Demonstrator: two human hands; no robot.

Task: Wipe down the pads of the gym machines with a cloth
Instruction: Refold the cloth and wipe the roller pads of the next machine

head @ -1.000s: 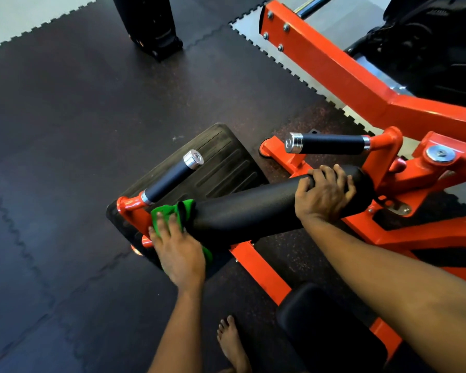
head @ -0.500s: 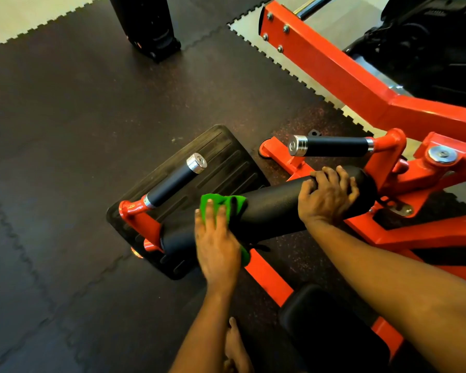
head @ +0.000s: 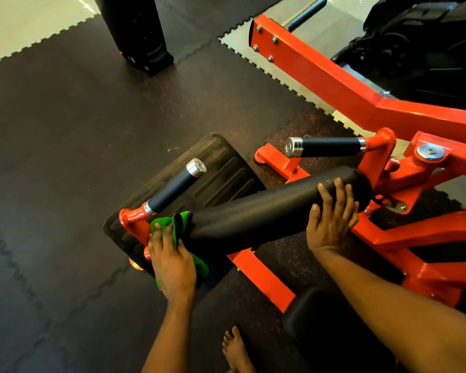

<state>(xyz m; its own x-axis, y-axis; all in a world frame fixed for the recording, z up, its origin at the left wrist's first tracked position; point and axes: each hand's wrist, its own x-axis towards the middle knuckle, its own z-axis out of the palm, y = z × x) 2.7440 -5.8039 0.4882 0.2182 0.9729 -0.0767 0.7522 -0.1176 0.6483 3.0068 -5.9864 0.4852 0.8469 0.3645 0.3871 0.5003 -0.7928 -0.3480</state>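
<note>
A long black roller pad (head: 256, 214) lies across the orange machine frame (head: 334, 79). My left hand (head: 172, 262) presses a green cloth (head: 172, 224) against the pad's left end, fingers laid over the cloth. My right hand (head: 331, 222) rests on the pad's right end with the fingers straight and spread. Part of the cloth is hidden under my left hand.
Two black handles with chrome caps (head: 176, 187) (head: 326, 147) stick out beside the pad. A ribbed black footplate (head: 199, 162) lies beneath. A black seat pad (head: 315, 319) is at the bottom right, my bare foot (head: 234, 348) beside it. A black post (head: 137, 33) stands at the back.
My left hand slid the cloth from mid-pad back to the left end. My right hand loosened from a curled grip to straight fingers resting on the pad.
</note>
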